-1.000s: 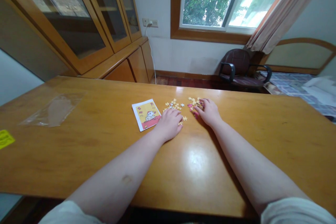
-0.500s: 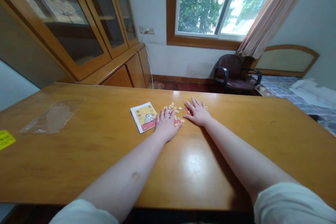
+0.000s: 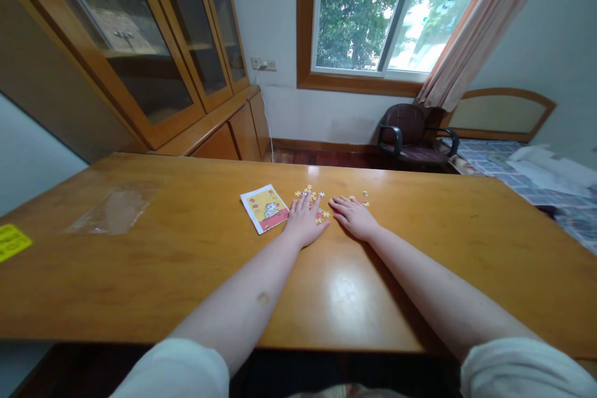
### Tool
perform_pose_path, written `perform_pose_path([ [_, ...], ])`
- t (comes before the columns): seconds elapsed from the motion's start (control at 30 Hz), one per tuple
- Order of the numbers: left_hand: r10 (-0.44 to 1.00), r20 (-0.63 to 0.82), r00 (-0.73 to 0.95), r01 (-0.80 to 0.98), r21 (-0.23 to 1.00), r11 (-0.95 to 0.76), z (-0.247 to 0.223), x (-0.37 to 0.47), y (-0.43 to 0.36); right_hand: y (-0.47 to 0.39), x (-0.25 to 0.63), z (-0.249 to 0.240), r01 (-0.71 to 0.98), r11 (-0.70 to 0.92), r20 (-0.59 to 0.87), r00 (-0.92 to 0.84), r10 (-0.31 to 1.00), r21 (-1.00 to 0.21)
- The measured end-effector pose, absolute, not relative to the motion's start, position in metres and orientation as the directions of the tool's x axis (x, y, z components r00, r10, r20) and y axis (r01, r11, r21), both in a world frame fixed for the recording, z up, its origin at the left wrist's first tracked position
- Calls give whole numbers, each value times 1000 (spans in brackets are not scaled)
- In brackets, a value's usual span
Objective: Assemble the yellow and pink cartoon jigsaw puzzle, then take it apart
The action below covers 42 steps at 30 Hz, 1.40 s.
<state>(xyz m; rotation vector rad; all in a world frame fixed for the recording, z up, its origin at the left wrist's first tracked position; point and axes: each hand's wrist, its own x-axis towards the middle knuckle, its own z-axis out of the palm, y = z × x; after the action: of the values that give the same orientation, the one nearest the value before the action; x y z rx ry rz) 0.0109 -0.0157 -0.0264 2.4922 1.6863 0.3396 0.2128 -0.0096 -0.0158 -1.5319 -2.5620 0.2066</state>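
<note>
My left hand [image 3: 304, 222] lies palm down with its fingers stretched over a pile of small jigsaw puzzle pieces [image 3: 325, 214], covering part of it. My right hand [image 3: 355, 217] rests flat just to the right, fingers pointing left and fairly close together. More jigsaw pieces [image 3: 365, 194] lie around its far side, and others may be hidden under the palm. Left of my left hand is a picture card [image 3: 262, 206] with a white cartoon animal on yellow and red; its right edge touches or nearly touches the hand.
The wooden table [image 3: 186, 273] carries a clear plastic bag [image 3: 114, 208] and a yellow label [image 3: 13, 242] at the left. Beyond its far edge stand a glass-door cabinet [image 3: 196, 99], a dark armchair [image 3: 405, 130] and a bed [image 3: 494, 158].
My right hand has turned, its fingers drawn closer together and pointing left instead of spread forward. My left hand stays over the pieces. The camera view has shifted slightly.
</note>
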Motion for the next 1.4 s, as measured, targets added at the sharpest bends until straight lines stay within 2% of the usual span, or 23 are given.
perform_pose_path([
  [0.2, 936, 108, 336, 920, 178, -350, -28, 15, -14, -64, 208, -16, 825, 500, 167, -471, 866, -263],
  [0.33, 954, 101, 284, 942, 158, -297, -29, 17, -7, -69, 212, -17, 818, 485, 235, -429, 872, -310],
  [0.43, 967, 84, 241, 955, 158, -252, -29, 20, 1, -49, 225, -19, 873, 335, 301, -233, 925, -355],
  [0.5, 975, 67, 213, 963, 157, -221, -28, 22, 8, -31, 235, -21, 908, 121, 299, 5, 954, -400],
  [0.53, 978, 63, 198, 966, 158, -206, -27, 23, 12, -23, 239, -21, 908, 48, 264, 70, 962, -417],
  [0.63, 984, 58, 167, 970, 169, -175, -26, 28, 24, -7, 245, -22, 929, 45, 145, 9, 989, -368],
  [0.73, 980, 56, 190, 965, 172, -197, -25, 33, 38, -6, 245, -21, 936, 112, 99, -83, 992, -333],
  [0.87, 961, 47, 271, 945, 175, -275, -25, 39, 54, -15, 246, -19, 895, 277, 140, -242, 960, -350],
  [1.0, 948, 69, 311, 930, 186, -318, -20, 40, 57, -20, 248, -18, 782, 464, 220, -409, 886, -416],
  [1.1, 970, 151, 191, 959, 182, -218, -13, 32, 47, -18, 249, -21, 765, 441, 286, -341, 895, -468],
  [1.23, 985, 108, -133, 986, 115, 121, -9, 2, 25, -15, 251, -25, 777, 403, 298, -287, 910, -484],
  [1.33, 978, 47, -205, 977, 70, 201, -12, -31, 11, -14, 250, -26, 784, 402, 280, -298, 912, -474],
  [1.4, 993, 6, -121, 991, 64, 120, -14, -54, 7, -14, 250, -26, 788, 395, 267, -299, 916, -473],
])
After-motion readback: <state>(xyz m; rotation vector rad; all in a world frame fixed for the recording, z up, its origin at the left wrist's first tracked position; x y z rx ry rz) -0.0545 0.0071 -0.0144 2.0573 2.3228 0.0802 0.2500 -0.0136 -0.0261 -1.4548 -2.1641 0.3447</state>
